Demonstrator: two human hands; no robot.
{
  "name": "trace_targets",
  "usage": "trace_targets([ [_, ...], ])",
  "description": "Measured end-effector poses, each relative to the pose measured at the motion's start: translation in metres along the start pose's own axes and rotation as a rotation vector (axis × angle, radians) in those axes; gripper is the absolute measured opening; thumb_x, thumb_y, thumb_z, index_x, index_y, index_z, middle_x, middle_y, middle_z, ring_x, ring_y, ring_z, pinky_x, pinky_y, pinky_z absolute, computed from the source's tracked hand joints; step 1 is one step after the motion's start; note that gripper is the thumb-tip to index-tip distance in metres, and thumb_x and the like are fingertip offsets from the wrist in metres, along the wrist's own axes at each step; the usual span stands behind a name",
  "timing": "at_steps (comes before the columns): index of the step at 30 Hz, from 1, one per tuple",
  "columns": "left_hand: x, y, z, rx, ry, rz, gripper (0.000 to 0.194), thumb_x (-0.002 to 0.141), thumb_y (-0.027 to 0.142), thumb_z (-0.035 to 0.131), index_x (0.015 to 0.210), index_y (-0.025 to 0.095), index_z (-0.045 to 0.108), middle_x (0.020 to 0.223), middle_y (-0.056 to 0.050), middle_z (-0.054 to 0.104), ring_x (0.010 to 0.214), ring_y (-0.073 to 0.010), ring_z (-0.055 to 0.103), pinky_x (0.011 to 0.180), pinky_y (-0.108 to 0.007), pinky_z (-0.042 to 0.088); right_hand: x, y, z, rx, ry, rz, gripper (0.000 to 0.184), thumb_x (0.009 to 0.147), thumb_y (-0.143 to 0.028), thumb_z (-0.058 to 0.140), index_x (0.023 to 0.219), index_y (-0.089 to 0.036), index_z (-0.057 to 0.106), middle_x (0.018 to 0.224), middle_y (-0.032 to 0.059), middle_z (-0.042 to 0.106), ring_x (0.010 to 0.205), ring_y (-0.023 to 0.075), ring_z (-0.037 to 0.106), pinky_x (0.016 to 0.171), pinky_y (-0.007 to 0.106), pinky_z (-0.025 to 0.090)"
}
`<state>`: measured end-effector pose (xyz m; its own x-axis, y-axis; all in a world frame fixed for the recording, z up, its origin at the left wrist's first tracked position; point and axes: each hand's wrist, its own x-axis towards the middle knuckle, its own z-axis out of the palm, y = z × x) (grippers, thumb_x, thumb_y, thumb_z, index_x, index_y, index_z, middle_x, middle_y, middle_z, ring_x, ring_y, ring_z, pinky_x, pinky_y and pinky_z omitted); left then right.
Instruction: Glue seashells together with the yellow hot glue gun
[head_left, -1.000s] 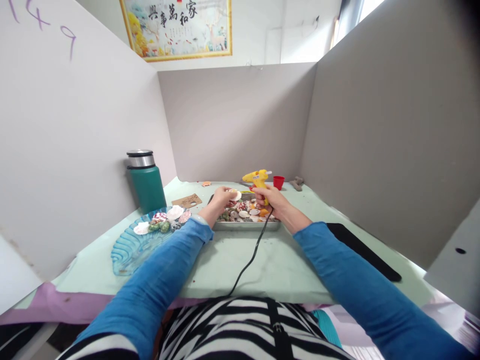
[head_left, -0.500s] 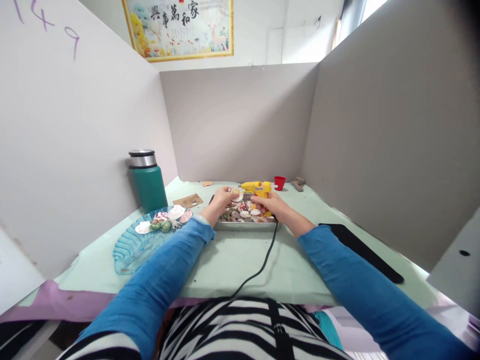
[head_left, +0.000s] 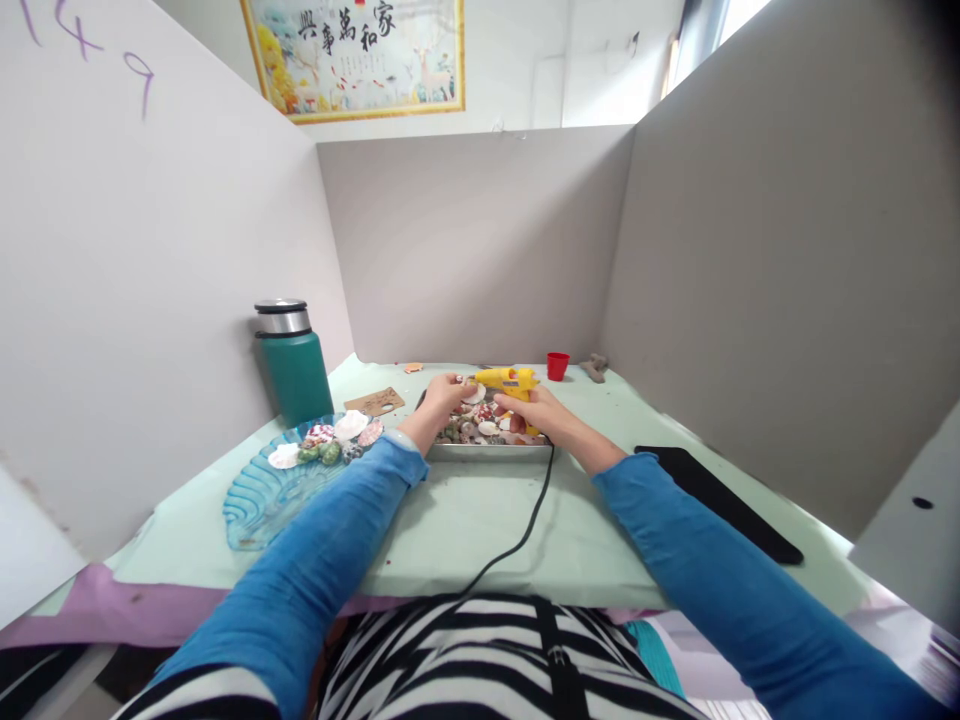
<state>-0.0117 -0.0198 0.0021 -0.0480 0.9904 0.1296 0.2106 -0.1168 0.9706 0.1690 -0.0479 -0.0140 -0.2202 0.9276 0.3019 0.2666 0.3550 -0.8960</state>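
Observation:
My right hand (head_left: 536, 410) is wrapped round the handle of a yellow hot glue gun (head_left: 506, 379), whose nozzle points left. A black cord (head_left: 534, 515) runs from it down to the table's front edge. My left hand (head_left: 444, 398) is closed in a pinch on a pale seashell (head_left: 475, 394), close by the nozzle; whether they touch is too small to tell. Beneath both hands lies a shallow tray (head_left: 487, 453) full of mixed shells (head_left: 486, 428), partly hidden by my fingers.
To the left, a blue shell-shaped dish (head_left: 259, 495) bears several shells. Behind it stands a green bottle (head_left: 294, 375). A brown card (head_left: 377, 402) lies near the tray. Farther back are a red cup (head_left: 557, 366) and a grey-brown object (head_left: 595, 368). A black flat panel (head_left: 716, 500) lies right.
My right hand has brought the glue gun slightly left, its nozzle now nearer the shell in my left hand. The left hand has hardly moved.

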Motion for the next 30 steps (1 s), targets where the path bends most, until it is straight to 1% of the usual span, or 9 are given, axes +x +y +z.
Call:
trace_targets([
  [3, 0.002, -0.001, 0.001, 0.026, 0.004, 0.034, 0.016, 0.068, 0.018, 0.073, 0.075, 0.014, 0.059, 0.057, 0.004, 0.052, 0.044, -0.005, 0.047, 0.042, -0.016, 0.036, 0.001, 0.002, -0.001, -0.061, -0.026, -0.03, 0.03, 0.078, -0.048, 0.064, 0.076, -0.018, 0.062, 0.056, 0.0007, 0.059, 0.045, 0.01, 0.05, 0.042, 0.021, 0.038],
  [7, 0.004, -0.002, 0.001, 0.045, -0.003, 0.089, 0.012, 0.068, 0.015, 0.071, 0.073, 0.012, 0.06, 0.06, 0.001, 0.056, 0.046, -0.0061, 0.049, 0.042, -0.017, 0.037, 0.001, 0.002, -0.001, -0.115, 0.002, -0.031, 0.034, 0.077, -0.05, 0.063, 0.069, -0.018, 0.059, 0.049, -0.0016, 0.052, 0.042, 0.0091, 0.045, 0.04, 0.022, 0.033],
  [12, 0.003, -0.002, 0.002, 0.043, -0.002, 0.063, 0.011, 0.069, 0.015, 0.071, 0.071, 0.013, 0.06, 0.058, 0.002, 0.056, 0.044, -0.0056, 0.047, 0.043, -0.018, 0.037, -0.005, -0.01, 0.002, -0.096, 0.015, 0.005, 0.03, 0.076, -0.045, 0.066, 0.067, -0.018, 0.054, 0.045, -0.0033, 0.048, 0.041, 0.0091, 0.043, 0.041, 0.023, 0.032],
  [16, 0.006, -0.004, 0.002, 0.041, -0.01, 0.083, 0.012, 0.068, 0.016, 0.071, 0.071, 0.013, 0.06, 0.059, 0.001, 0.057, 0.045, -0.0061, 0.048, 0.043, -0.018, 0.037, -0.007, -0.015, 0.003, -0.097, 0.021, 0.02, 0.028, 0.075, -0.043, 0.067, 0.068, -0.018, 0.054, 0.045, -0.0043, 0.047, 0.041, 0.009, 0.043, 0.041, 0.023, 0.032],
  [22, 0.011, -0.009, 0.002, 0.077, -0.011, 0.113, 0.011, 0.067, 0.016, 0.07, 0.072, 0.012, 0.061, 0.061, 0.001, 0.057, 0.047, -0.0067, 0.05, 0.043, -0.018, 0.037, -0.006, -0.011, 0.003, -0.121, 0.017, 0.015, 0.029, 0.076, -0.043, 0.065, 0.065, -0.018, 0.053, 0.044, -0.0043, 0.046, 0.041, 0.0091, 0.042, 0.043, 0.023, 0.032],
  [30, 0.009, -0.006, 0.003, 0.121, 0.001, 0.126, 0.008, 0.07, 0.015, 0.068, 0.073, 0.012, 0.061, 0.061, 0.001, 0.058, 0.047, -0.0069, 0.049, 0.043, -0.019, 0.037, -0.003, -0.008, 0.003, -0.123, 0.024, 0.015, 0.03, 0.075, -0.042, 0.065, 0.063, -0.019, 0.051, 0.044, -0.0043, 0.045, 0.041, 0.0092, 0.042, 0.042, 0.023, 0.032],
])
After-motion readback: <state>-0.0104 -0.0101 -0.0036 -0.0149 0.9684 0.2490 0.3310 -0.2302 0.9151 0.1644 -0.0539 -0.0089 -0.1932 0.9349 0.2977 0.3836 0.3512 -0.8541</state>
